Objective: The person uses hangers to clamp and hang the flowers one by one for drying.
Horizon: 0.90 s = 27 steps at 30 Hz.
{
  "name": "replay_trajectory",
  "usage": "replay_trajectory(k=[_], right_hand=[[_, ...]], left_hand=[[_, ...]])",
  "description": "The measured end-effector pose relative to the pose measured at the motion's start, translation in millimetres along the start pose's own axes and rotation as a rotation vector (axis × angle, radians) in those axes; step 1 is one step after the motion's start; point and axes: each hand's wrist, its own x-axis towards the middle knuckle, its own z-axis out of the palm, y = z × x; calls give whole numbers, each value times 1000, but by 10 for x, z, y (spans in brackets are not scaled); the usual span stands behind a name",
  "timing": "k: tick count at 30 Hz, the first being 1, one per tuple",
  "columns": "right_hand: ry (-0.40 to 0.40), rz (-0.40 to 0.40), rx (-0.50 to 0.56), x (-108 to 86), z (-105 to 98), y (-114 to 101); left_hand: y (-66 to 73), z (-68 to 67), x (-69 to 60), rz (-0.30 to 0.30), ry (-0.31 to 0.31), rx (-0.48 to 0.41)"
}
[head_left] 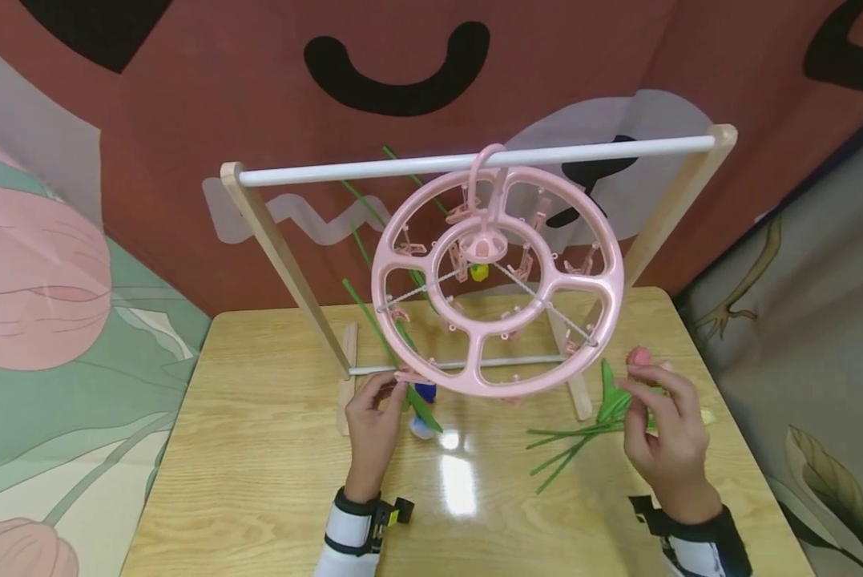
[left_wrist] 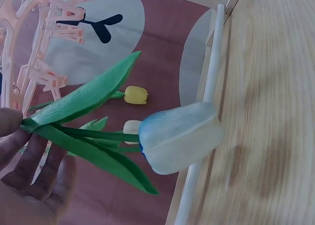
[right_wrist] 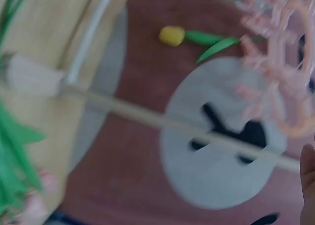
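My left hand (head_left: 375,421) pinches a white tulip with a blue-tinged base (left_wrist: 182,136) by its stem, where the leaves begin. The bloom points down, beside the near left rim of a pink round clip hanger (head_left: 477,385). One pink clip (head_left: 411,377) is at the fingertips; whether it grips the stem I cannot tell. Over the right of the table, my right hand (head_left: 669,437) has loosely bent fingers and holds nothing visible. Beneath it lie several loose tulips with green stems (head_left: 568,437) and a pink bloom (head_left: 639,356). Only its edge shows in the right wrist view.
The hanger hooks over the white bar (head_left: 373,168) of a wooden-legged stand (head_left: 287,272). A yellow tulip (right_wrist: 172,36) hangs bloom-down from it. Also hanging are a white tulip (left_wrist: 132,127) and a dark blue bloom (head_left: 425,392). A printed cloth (head_left: 258,96) is behind the table.
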Motion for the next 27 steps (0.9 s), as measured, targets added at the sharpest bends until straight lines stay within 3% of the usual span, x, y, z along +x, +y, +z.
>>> replay_trajectory(k=[3,9,13,20,24,27], right_hand=[[-147,66,-40,-142,-139,207],[-637,200,-141,-484,-413,596],[-868,214,-220,-664,-473,747],[-1066,209,-271,-928,-479,818],[-1067,178,-270,-1049,-460,842],[-1042,155,-267,-1129,-444,864]], left_hand=[[9,-1,4,8,5,2],[6,15,-5,7,0,-3],[21,28,-22,-19,-4,-4],[22,14,-21,2,-35,6],[37,3,-26,19,-46,25],[68,-2,-40,-1,-47,22]])
